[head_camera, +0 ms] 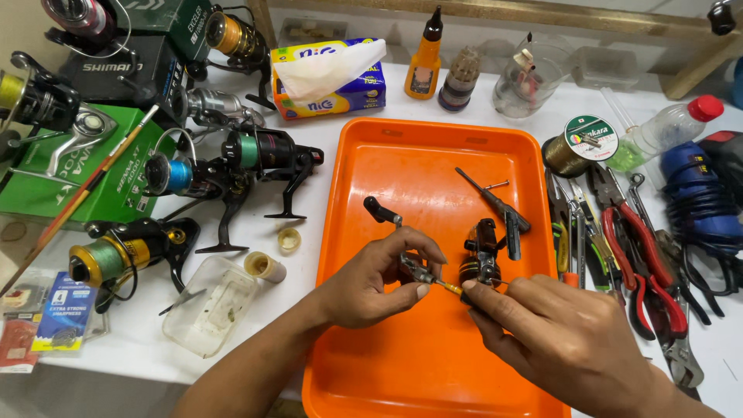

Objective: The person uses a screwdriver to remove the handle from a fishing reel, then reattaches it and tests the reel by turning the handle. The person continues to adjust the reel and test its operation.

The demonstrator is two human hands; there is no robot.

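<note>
White worktop, cluttered, with an orange plastic tray [402, 155] in the middle: smooth, glossy, rounded corners, raised rim. Over the tray, the left hand [371, 282] pinches a small metal reel handle [391, 232], thumb and fingers closed on its shaft; the handle's black knob points up-left. The right hand [557, 333] closes its fingers on a thin screwdriver [449, 286] with a yellowish shank, its tip meeting the part in the left hand. Just beside both hands, a black reel body [481, 255] sits on the tray floor, glossy with a gold band. A dark metal rod piece [495, 203] lies further back in the tray, apart from the hands.

Left of the tray: several spinning reels [255, 159] with green, blue and yellow line, a clear plastic box [209, 306], green cartons. Right of the tray: red-handled pliers [642, 255], a line spool [576, 143], a clear bottle with a red cap [665, 128]. At the back, a tissue box [329, 77] and an orange oil bottle [424, 66].
</note>
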